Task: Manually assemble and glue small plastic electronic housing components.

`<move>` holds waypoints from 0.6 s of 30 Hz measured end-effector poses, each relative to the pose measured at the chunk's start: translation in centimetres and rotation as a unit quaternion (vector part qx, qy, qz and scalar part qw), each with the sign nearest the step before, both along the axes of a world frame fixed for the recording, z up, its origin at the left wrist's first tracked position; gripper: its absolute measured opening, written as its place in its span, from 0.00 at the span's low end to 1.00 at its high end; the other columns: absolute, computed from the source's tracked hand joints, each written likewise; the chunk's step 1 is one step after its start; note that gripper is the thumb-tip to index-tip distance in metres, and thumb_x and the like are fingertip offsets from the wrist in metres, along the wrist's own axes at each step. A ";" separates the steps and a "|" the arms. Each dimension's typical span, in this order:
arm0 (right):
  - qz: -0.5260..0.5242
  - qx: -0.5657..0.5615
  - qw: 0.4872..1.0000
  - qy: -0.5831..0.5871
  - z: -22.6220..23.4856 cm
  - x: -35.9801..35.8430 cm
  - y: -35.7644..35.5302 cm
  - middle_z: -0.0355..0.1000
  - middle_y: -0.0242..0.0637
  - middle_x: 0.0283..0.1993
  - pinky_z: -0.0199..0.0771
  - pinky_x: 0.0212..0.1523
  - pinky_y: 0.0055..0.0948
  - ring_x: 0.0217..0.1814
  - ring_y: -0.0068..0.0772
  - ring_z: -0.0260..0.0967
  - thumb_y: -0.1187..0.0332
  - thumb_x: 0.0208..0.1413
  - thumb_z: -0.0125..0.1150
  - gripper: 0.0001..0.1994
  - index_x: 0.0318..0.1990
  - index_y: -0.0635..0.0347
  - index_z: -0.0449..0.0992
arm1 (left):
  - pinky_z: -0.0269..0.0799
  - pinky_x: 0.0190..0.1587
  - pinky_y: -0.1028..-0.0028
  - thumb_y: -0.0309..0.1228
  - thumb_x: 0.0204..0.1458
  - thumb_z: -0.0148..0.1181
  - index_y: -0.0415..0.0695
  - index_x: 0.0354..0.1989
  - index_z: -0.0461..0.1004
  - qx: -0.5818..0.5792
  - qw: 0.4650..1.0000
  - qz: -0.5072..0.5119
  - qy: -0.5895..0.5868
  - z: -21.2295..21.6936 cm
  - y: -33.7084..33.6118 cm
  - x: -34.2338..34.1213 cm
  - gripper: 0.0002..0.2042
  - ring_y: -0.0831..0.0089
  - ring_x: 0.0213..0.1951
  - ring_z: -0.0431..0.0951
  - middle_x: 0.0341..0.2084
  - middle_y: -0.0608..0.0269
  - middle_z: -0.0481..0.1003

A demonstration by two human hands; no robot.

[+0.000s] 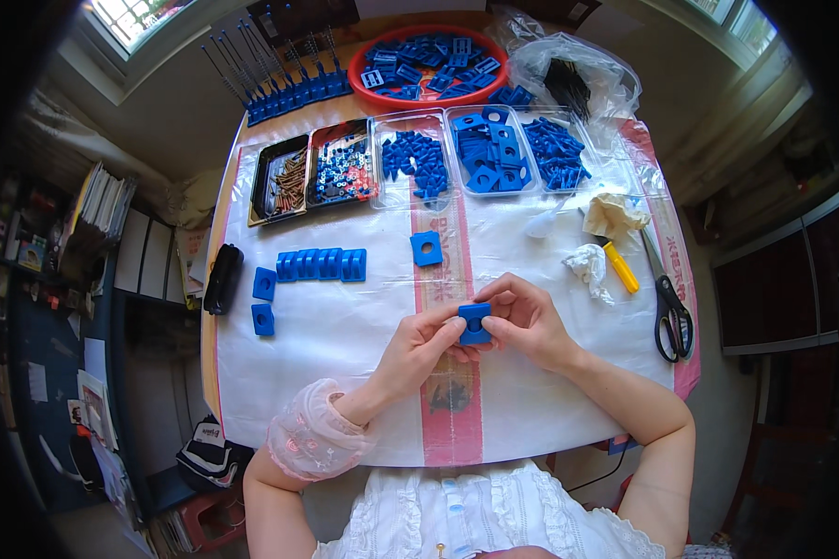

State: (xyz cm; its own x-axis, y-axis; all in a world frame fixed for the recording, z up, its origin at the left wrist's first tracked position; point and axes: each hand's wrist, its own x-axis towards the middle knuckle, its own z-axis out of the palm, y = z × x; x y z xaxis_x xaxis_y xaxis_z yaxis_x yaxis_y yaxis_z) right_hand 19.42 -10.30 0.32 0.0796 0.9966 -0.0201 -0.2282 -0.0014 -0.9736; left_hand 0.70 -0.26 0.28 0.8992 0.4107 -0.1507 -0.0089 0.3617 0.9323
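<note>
Blue plastic block (474,322) pinched between both sets of fingertips, left hand (418,347) and right hand (529,321) meeting above the white-covered table (345,373), a single blue square piece (426,248) just beyond, scissors (669,307) well to the right.

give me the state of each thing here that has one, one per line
blue block: held by both hands above the table
left hand: pinching the block
right hand: pinching the block
scissors: lying closed
red bowl: full of blue parts
plastic bag: open
row of blue blocks: lined up
</note>
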 end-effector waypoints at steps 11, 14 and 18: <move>0.003 0.003 1.000 0.009 0.0 0.0 0.0 0.74 0.36 0.37 0.72 0.33 0.19 0.37 0.19 0.72 0.76 0.57 0.58 0.13 0.49 0.65 0.68 | 0.78 0.40 0.78 0.31 0.66 0.45 0.36 0.58 0.68 0.009 1.000 0.005 0.011 0.0 0.0 0.1 0.17 0.74 0.38 0.81 0.38 0.57 0.79; 0.001 0.005 1.000 0.000 -0.1 0.0 0.0 0.74 0.36 0.37 0.72 0.33 0.19 0.37 0.18 0.72 0.76 0.57 0.58 0.13 0.49 0.65 0.68 | 0.78 0.40 0.79 0.32 0.66 0.44 0.36 0.58 0.68 0.009 1.000 0.006 0.015 -0.1 0.0 0.2 0.17 0.74 0.39 0.81 0.39 0.58 0.79; 0.005 0.001 1.000 -0.001 -0.1 0.1 0.0 0.74 0.36 0.37 0.72 0.33 0.19 0.37 0.18 0.72 0.76 0.57 0.58 0.13 0.49 0.65 0.68 | 0.77 0.40 0.79 0.34 0.67 0.44 0.36 0.58 0.68 0.003 1.000 0.007 0.014 -0.1 0.0 0.1 0.18 0.74 0.39 0.81 0.39 0.57 0.79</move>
State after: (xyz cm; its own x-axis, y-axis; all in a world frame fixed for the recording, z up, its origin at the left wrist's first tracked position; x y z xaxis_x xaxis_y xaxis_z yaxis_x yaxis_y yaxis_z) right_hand 19.55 -10.31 0.18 0.0700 0.9974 -0.0178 -0.2266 -0.0014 -0.9740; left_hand 0.83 -0.26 0.20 0.8889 0.4243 -0.1726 0.0114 0.3562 0.9343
